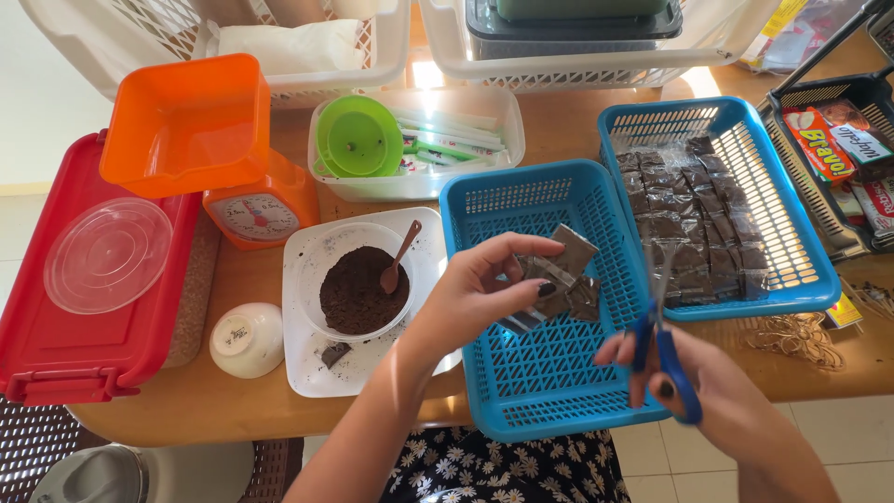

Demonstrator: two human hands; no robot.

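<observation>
While the left hand [484, 289] pinches a fan of small silvery foil sachets [557, 275] above the near blue plastic mesh basket [521, 373], presumably so cut pieces drop inside, the right hand [694, 377] grips blue-handled scissors [663, 321], blades upright and nearly closed, just beside the sachets.

**A home packing corner**

A wooden worktop [577, 130] over tiled floor, crowded with household gear: blue plastic baskets [549, 373] under the hands' grip, an orange kitchen scale [261, 210] far beyond the left hand, white laundry-style baskets [372, 56] beyond.
</observation>
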